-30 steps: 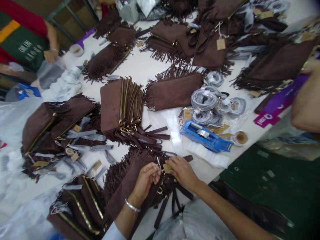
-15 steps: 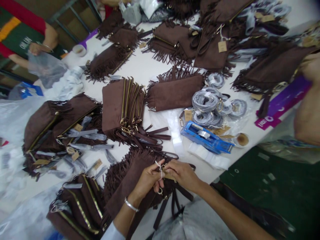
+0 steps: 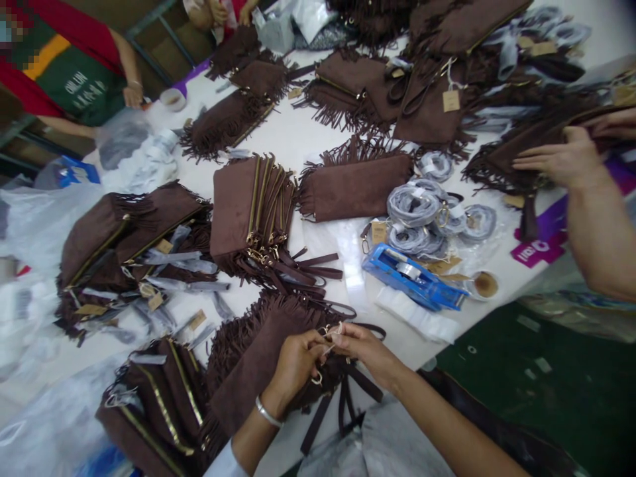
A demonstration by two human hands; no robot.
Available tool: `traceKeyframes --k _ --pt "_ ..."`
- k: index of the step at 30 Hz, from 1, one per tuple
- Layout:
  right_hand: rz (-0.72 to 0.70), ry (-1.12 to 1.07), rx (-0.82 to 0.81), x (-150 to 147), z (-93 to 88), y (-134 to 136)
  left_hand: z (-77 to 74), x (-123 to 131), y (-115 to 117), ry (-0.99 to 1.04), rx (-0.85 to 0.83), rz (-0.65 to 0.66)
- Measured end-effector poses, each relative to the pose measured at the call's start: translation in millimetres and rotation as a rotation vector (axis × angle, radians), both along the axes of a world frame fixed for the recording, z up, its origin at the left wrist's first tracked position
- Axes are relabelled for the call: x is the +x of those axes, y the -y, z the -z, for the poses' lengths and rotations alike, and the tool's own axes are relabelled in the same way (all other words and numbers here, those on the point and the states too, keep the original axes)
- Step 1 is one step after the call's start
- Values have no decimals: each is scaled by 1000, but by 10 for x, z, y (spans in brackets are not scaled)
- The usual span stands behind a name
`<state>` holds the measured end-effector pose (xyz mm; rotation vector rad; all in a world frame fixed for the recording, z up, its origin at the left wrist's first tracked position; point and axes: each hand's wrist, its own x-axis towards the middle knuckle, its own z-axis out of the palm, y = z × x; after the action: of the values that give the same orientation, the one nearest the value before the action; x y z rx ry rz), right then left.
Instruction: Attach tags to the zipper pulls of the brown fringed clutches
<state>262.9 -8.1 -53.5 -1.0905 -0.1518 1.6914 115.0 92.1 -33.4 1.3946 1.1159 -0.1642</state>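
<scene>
Both of my hands meet over a dark brown fringed bag near the table's front edge. My left hand, with a silver bangle at its wrist, pinches a thin white string. My right hand closes its thumb and fingers on the same string, close to the bag's gold-coloured hardware. A gold ring shows just below my fingers. Brown straps hang down beneath my hands. Whatever else lies between the fingertips is hidden.
Stacked zipped bags stand ahead, and more bags lie left. To the right are a blue tape dispenser, wrapped strap coils and a tape roll. A co-worker's hand rests on a bag; another person stands far left.
The loop of white string over my left fingers is now drawn between both hands' fingertips. The co-worker's hand at right has moved left onto a bag.
</scene>
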Motion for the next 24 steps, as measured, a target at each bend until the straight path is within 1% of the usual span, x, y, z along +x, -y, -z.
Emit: traceKeyframes --k 2,3,6,8,10,12,15,17,20,21,22,24 --pt "61 -59 -29 -5 -21 43 1 0 9 10 -56 -81" --pt "92 -53 -53 -15 -28 62 3 0 20 17 -76 -133" --pt "154 68 -151 -67 -13 115 12 -11 53 56 -108 -320" --pt "138 121 -208 -102 39 144 2 -39 45 130 -161 -451" --pt "75 158 -233 -122 125 168 -37 -80 5 233 -242 -543" --pt "-4 310 -215 -121 214 185 -112 -127 -53 321 -319 -586" --pt "-74 686 -132 -94 263 193 -285 -189 -143 416 -368 -633" --pt "-108 807 -52 -82 211 182 -418 -228 -194 479 -362 -641" --pt "-201 830 43 -111 83 147 -587 -320 -232 523 -297 -572" --pt "-236 846 54 -137 54 133 -624 -367 -225 487 -240 -522" --pt "-269 866 52 -170 42 118 -645 -426 -204 408 -151 -460" --pt "-320 882 27 -252 70 86 -640 -575 -119 154 113 -310"
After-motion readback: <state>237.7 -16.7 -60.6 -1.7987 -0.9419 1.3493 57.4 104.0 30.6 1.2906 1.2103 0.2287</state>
